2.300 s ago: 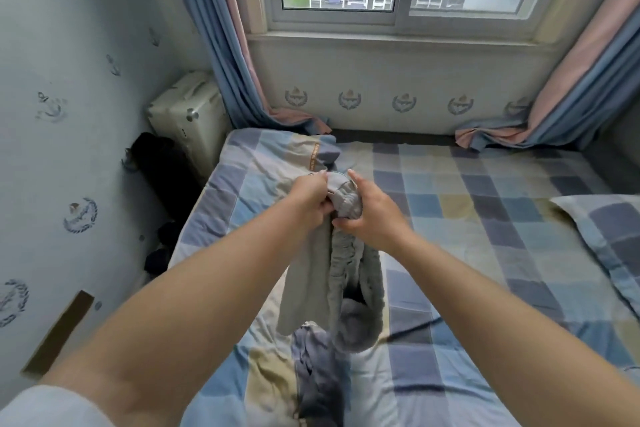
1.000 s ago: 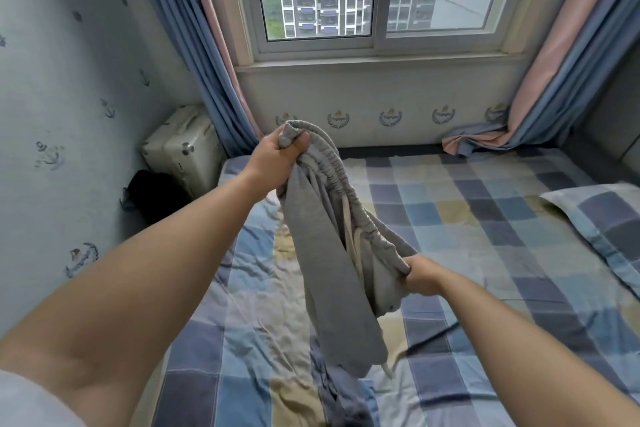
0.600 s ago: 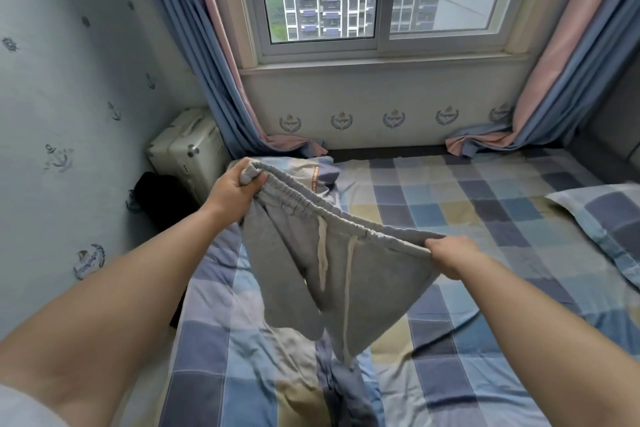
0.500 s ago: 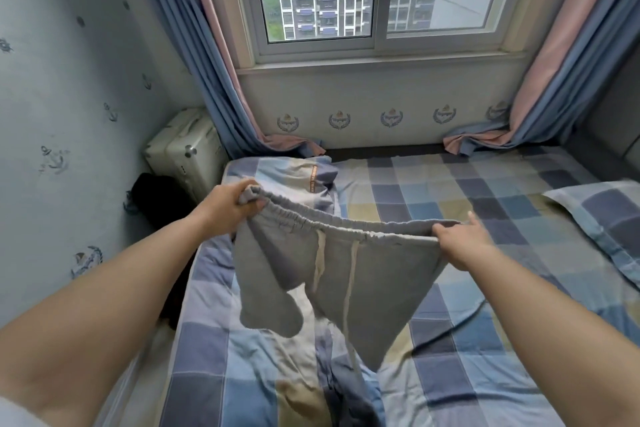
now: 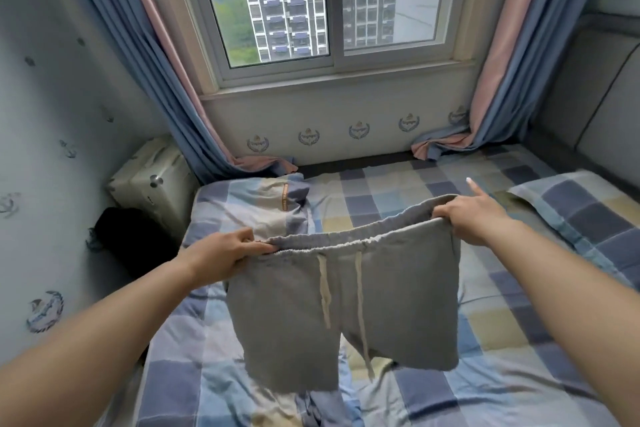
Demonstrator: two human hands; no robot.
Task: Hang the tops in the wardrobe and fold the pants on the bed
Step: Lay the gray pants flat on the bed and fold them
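Across the room's width lies the bed in its checked sheet, a pillow at its right. Above it hang the grey shorts, spread flat by the waistband, legs dangling clear of the sheet. Left hand pinches the waistband's left end, fingers curled round it. Right hand grips the right end, forefinger straight. Two pale drawstrings hang down the front.

A small bedroom in a high-rise flat.
A bed in a checked sheet fills the floor, a matching pillow beside the padded headboard; blue-and-pink curtains frame a window facing apartment towers.
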